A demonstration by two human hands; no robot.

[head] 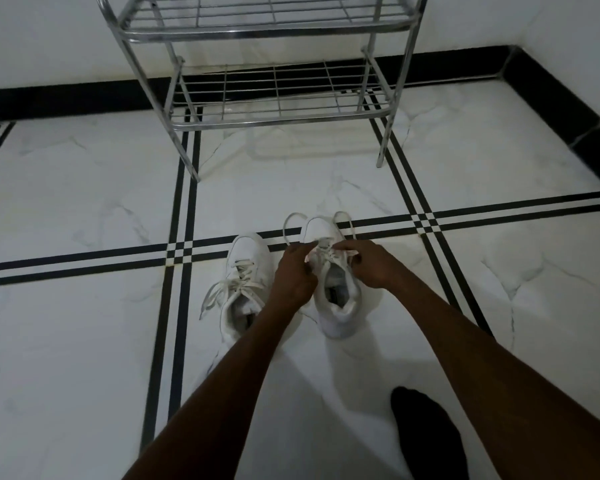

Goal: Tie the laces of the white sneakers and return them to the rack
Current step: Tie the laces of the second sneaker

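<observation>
Two white sneakers stand side by side on the floor, toes pointing toward the rack. The left sneaker [244,271] has loose laces trailing off its left side. Over the right sneaker [329,299], my left hand [293,271] and my right hand [369,263] each pinch a lace at the tongue. Two lace loops [293,221] arc out past that shoe's toe, one on each side. My fingers hide the crossing of the laces.
A chrome wire shoe rack [274,112] stands against the white wall straight ahead, with no shoes on its shelves. The floor is white marble tile with black stripes. A dark socked foot [426,434] rests at the lower right. Black skirting [551,84] lines the wall.
</observation>
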